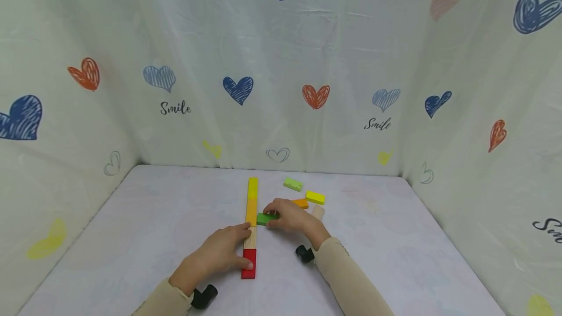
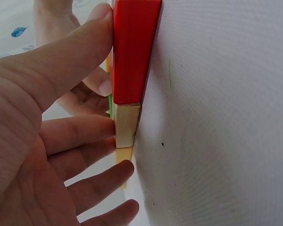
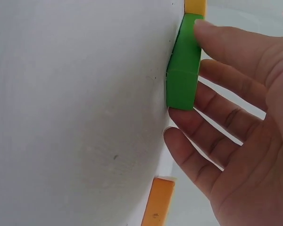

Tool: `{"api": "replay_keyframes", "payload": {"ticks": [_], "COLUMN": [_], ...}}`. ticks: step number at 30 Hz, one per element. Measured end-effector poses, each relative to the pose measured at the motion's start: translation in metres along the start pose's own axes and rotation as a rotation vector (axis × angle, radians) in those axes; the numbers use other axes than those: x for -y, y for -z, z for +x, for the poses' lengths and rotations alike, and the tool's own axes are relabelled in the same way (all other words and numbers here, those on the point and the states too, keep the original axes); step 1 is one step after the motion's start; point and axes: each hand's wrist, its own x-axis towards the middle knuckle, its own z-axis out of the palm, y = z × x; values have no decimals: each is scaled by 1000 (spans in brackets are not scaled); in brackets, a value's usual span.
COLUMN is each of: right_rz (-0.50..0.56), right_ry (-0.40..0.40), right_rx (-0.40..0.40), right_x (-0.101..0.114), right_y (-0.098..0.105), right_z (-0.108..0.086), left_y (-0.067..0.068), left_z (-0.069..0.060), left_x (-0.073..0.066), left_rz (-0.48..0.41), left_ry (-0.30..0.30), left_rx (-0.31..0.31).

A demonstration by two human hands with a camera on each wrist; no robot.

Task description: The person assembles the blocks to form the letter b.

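Observation:
A straight row of blocks runs away from me on the table: a red block (image 1: 249, 254) nearest, a plain wooden block (image 1: 250, 239), an amber block (image 1: 251, 211), and a yellow block (image 1: 252, 187) farthest. My left hand (image 1: 215, 253) lies along the left of the row, its thumb on the red block and its fingertips touching the plain wooden one, fingers fairly straight. With thumb and fingers, my right hand (image 1: 291, 217) pinches a green block (image 3: 184, 56). That block lies crosswise, its far end against the amber block's right side or very close to it.
Right of the row lie loose blocks: a light green block (image 1: 292, 184), a second yellow block (image 1: 315, 197), an orange block (image 1: 301, 203) and another plain wooden block (image 1: 318, 212), partly behind the right hand. A curtain (image 1: 281, 126) printed with hearts surrounds the white table (image 1: 175, 208).

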Motion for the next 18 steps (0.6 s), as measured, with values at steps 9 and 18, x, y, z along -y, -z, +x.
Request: {"api": "replay_keyframes", "payload": {"ticks": [9,18], "right_rz": [7,-34], "right_ry": [-28,-17], "right_rx": [-44,-120], "right_x": [-9,-30], "right_y": [14,31], "right_z": [-9,-17], "left_y": [-2,0], "left_z": [0,0], "left_x": [2,1], "left_rz": [-16,-9], "left_ry": [-41,-9], "left_rx": [-11,-5]}}
